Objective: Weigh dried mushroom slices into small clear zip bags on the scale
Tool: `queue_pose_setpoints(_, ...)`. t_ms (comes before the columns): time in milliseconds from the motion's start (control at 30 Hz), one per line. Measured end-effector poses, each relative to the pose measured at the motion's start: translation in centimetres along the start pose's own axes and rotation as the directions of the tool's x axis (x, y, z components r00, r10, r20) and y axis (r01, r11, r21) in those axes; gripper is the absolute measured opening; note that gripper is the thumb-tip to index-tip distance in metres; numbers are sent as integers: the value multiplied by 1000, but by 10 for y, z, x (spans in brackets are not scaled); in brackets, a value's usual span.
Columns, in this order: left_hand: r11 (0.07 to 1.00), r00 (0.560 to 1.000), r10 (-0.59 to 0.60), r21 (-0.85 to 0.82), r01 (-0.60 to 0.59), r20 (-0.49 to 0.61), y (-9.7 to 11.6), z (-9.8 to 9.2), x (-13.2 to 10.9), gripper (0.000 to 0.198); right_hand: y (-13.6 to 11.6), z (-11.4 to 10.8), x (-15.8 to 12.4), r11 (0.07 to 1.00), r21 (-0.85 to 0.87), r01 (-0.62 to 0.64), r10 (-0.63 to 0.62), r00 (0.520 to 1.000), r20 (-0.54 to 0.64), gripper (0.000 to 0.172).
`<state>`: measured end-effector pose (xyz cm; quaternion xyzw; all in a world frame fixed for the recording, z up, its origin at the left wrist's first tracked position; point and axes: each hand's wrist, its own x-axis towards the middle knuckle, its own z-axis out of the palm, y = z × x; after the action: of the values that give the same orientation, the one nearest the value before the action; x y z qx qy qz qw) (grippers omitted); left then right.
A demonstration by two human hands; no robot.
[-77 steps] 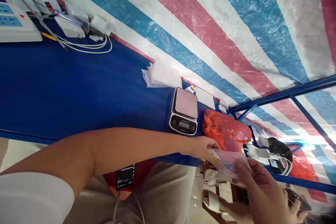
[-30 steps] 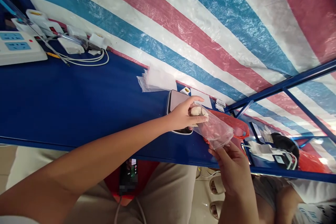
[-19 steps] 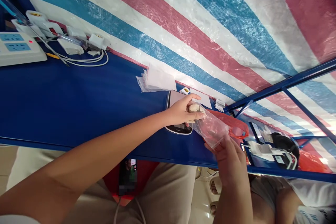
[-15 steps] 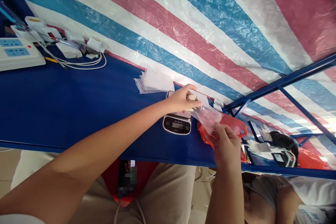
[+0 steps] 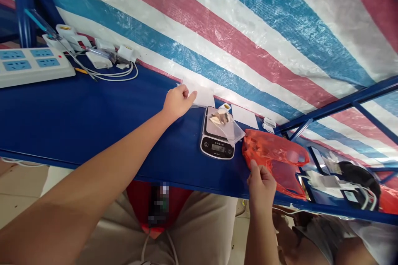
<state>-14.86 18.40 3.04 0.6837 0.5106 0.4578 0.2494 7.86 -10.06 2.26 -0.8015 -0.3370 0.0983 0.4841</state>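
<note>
Clear bag now released onto the digital scale, left hand open at white sheets, right hand pinching red bag.

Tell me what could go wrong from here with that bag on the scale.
The clear plastic bag hangs over the edge of the kitchen scale, so the reading may be off. The right hand is at the red bag right beside the scale, and could nudge it against the clear bag. The left hand is by the white sheets, which could slide.
</note>
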Motion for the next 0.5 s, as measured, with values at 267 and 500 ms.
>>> queue_pose_setpoints(267,967,979,205,-159,-201,15,-7,15,0,49,8,28,-17,983,-177,45,-63,993,-99,52)
queue_pose_setpoints(500,958,960,281,-60,-279,16,-12,16,-1,48,8,32,-22,971,-238,4,-63,968,-244,48)
